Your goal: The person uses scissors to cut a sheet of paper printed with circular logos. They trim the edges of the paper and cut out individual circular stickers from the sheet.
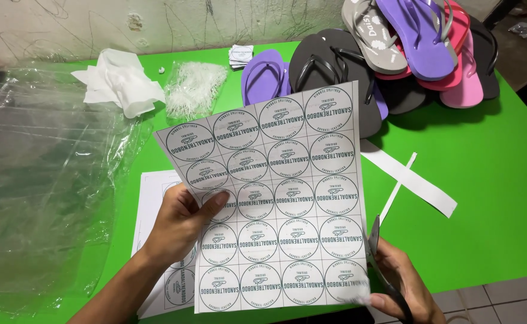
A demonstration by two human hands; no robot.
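Note:
My left hand [182, 225] grips the left edge of a white sheet [275, 198] printed with a grid of round labels, held up over the green table [491, 198]. The thumb lies on the sheet's face. My right hand [404, 282] is at the sheet's lower right corner and holds a pair of scissors [376, 252] with black handles. The blades point up along the sheet's right edge.
A second label sheet [155, 204] lies flat under my left arm. Cut white paper strips [407, 177] lie to the right. A pile of flip-flops [395, 54] sits at the back right. Clear plastic bags [41, 180], crumpled white tissue [122, 81] and a bundle of plastic ties [194, 87] are to the left.

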